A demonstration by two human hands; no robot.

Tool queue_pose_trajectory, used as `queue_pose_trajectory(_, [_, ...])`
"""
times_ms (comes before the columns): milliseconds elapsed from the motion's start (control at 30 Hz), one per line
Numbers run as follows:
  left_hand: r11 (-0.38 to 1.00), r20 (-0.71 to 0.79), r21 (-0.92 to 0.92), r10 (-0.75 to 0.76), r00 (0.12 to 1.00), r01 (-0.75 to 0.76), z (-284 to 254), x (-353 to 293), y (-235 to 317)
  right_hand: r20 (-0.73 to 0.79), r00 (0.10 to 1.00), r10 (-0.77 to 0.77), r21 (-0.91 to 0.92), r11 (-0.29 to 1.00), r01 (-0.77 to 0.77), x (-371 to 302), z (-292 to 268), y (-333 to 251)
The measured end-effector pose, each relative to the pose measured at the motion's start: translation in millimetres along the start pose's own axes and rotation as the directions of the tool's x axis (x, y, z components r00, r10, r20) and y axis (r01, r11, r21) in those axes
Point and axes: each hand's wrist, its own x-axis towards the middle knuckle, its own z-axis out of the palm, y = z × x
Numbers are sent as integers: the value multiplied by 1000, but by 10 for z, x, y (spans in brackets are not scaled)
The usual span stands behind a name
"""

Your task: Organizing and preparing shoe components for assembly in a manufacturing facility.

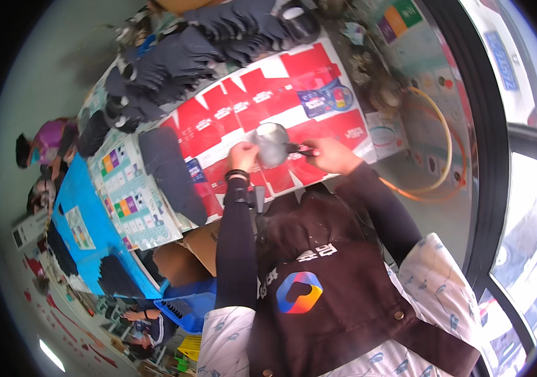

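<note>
My left hand [243, 156] grips the left edge of a grey, shiny rounded piece [273, 143] and holds it just above the table. My right hand [332, 156] is closed on a small dark tool with a pink part [304, 149], whose tip touches the right side of the grey piece. Both hands hover over flattened red and white cartons [243, 103] that cover the table. I wear black sleeves, a wristband and a brown apron.
Stacks of dark grey cut pieces [186, 53] fill the table's far end, and one dark piece [164, 169] lies to the left. A cardboard box [196, 248] and blue crate [186, 308] sit below. Other people [48, 147] work at a blue table [92, 213]. Orange and yellow hoops [445, 141] lie right.
</note>
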Motion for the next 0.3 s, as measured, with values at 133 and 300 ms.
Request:
queue_pose_trajectory(133, [988,-145,40,152,978,-147,114,-291,230,-31,991,131,387,915,-109,-235,-275,108])
queue_pose_trajectory(300, [926,-262,-263,201,944,-270,-560,-800,123,-1,1000,-15,623,782,12,-73,-471,151])
